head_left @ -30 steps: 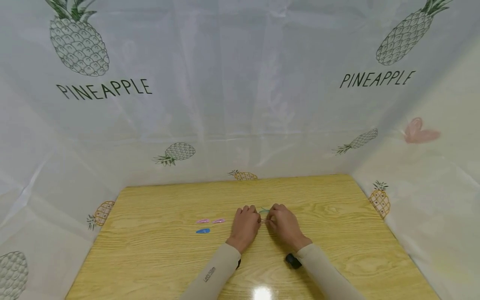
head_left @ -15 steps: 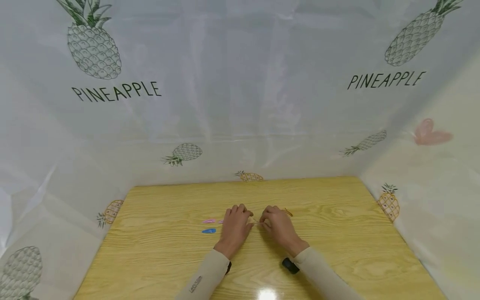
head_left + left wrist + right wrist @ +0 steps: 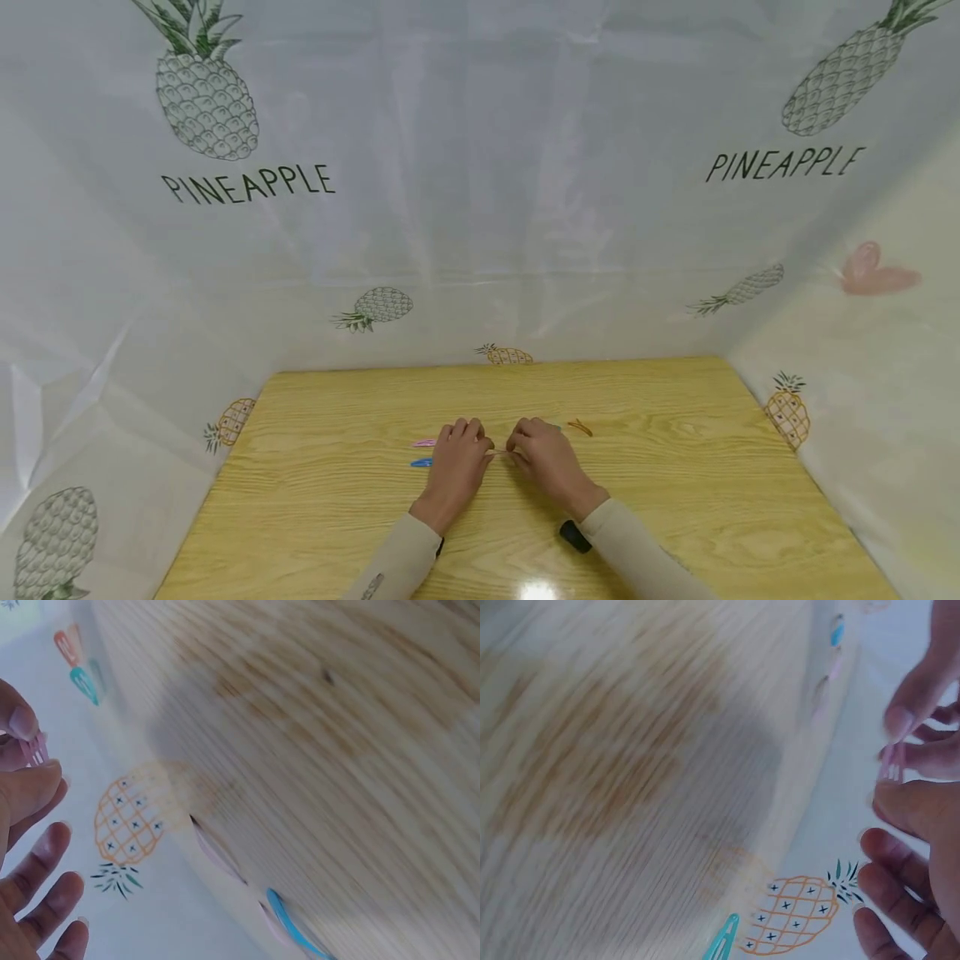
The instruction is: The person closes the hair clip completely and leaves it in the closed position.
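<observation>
Between my two hands is a small pink snap hair clip (image 3: pixel 35 750), pinched at one end by each hand. My left hand (image 3: pixel 457 467) has thumb and forefinger on the clip's left end. Opposite it, my right hand (image 3: pixel 547 462) pinches the other end; its remaining fingers are spread below in the right wrist view. Just left of the left hand lie a pink hair clip (image 3: pixel 424 443) and a blue hair clip (image 3: pixel 422 462). A second pink clip is hidden behind that hand in the head view. Beyond the right hand lie an orange hair clip (image 3: pixel 580 427) and a teal hair clip (image 3: pixel 721 939).
The wood-grain table (image 3: pixel 675 500) extends around the hands. A white sheet (image 3: pixel 480 208) printed with pineapples stands along its back and sides. Under the right sleeve, a black device (image 3: pixel 576 536) sits at the wrist.
Both hands have shifted left over the table, still close together. The left hand now covers one pink clip, and the orange clip has come into view past the right hand. The head view has turned slightly.
</observation>
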Available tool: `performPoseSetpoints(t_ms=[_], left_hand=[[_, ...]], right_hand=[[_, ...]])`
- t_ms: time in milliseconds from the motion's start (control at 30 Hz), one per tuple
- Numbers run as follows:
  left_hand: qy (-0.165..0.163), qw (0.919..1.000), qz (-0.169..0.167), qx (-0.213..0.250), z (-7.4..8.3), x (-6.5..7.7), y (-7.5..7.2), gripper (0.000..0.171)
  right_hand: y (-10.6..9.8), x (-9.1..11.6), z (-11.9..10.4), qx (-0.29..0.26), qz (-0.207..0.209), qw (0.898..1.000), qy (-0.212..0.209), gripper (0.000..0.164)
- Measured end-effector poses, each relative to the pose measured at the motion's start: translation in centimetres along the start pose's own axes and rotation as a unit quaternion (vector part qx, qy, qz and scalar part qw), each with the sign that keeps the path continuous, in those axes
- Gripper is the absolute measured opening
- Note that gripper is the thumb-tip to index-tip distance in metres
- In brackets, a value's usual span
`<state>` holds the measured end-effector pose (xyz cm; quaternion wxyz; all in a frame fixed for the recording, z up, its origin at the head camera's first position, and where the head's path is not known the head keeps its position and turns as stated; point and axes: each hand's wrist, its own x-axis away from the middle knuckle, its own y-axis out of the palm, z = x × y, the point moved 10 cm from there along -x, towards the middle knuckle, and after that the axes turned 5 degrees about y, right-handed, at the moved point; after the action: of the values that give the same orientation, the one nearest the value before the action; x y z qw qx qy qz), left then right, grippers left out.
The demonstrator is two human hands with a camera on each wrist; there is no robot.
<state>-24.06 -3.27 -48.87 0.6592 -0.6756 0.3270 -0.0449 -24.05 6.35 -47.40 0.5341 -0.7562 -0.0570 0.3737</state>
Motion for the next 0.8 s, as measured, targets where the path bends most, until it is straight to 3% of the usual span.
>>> performPoseSetpoints(t_ms=[400,600,800], left_hand=[[0.027,0.9993,0.026,0.003,-0.6,1.3,-1.4,0.007],[0.037,0.9979,0.022,0.049,-0.9,1.8,-1.8,0.006],[0.050,0.9937,0.041,0.091,-1.4,2.3,-2.2,0.008]], right_hand=[[0.7,0.2,-1.4,0.039,-0.009,0.997,-0.062,0.011],[0.6,0.2,-2.2,0.022,-0.024,0.995,-0.093,0.005],[0.5,0.2,-2.7,0.001,-0.017,0.992,-0.122,0.007]])
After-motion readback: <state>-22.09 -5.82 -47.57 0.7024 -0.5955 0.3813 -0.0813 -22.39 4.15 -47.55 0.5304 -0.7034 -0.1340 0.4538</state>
